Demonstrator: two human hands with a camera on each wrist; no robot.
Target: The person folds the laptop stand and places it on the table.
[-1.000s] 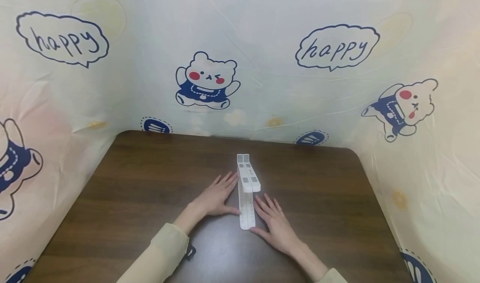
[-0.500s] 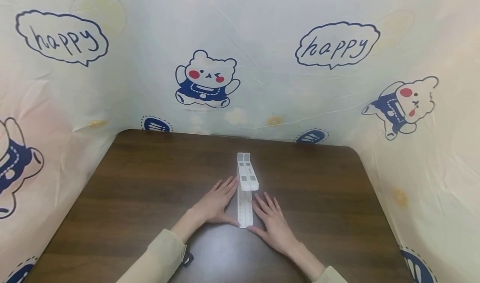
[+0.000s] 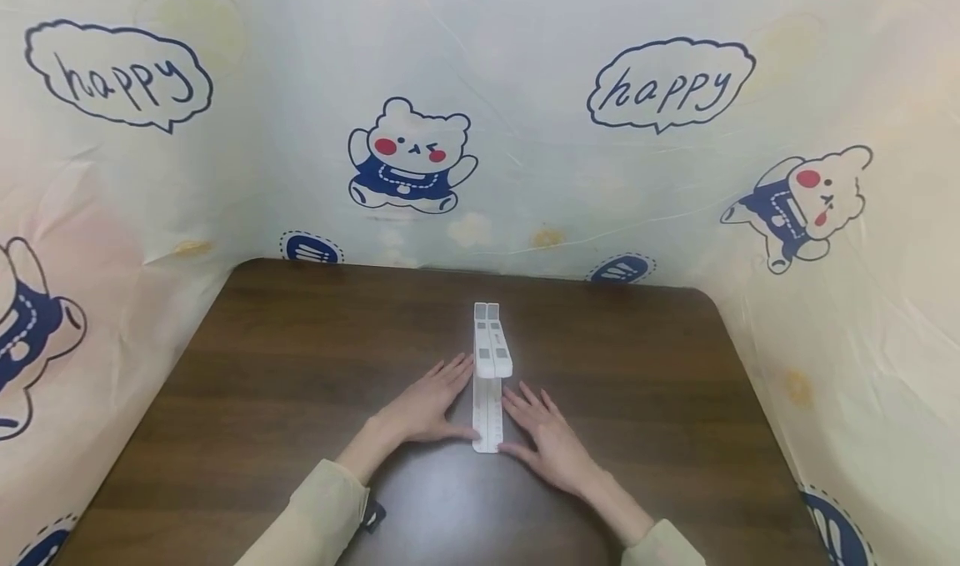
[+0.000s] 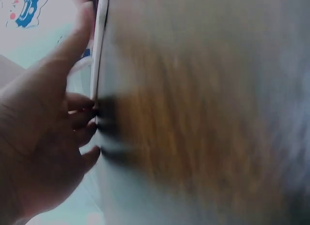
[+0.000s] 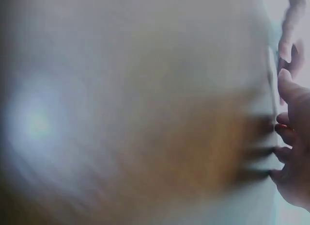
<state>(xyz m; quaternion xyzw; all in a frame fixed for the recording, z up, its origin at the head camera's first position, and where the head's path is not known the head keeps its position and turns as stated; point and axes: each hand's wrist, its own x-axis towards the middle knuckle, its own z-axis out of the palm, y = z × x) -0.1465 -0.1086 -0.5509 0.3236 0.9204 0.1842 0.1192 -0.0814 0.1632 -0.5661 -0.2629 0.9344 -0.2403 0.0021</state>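
A white folding laptop stand (image 3: 492, 353) with grey pads stands unfolded on the brown table, its two long halves side by side. Along its left side lies my left hand (image 3: 427, 403), fingers extended and thumb spread toward the near end of the base. My right hand (image 3: 551, 441) lies along the right side in a similar way, fingertips at the base. In the left wrist view, the thumb and fingers of the left hand (image 4: 53, 104) are by a white edge of the stand (image 4: 100, 45). The right wrist view shows the right hand (image 5: 295, 142) at its edge; the stand is barely visible there.
The dark wood-grain table (image 3: 300, 333) has rounded far corners. A pale printed cloth (image 3: 540, 166) hangs behind it and along both sides. A small black item (image 3: 373, 516) shows beside the left sleeve (image 3: 318, 503).
The stand's raised top has shifted slightly left and lines up more with its base. My right hand has moved a little left with it; the left hand stays beside the stand.
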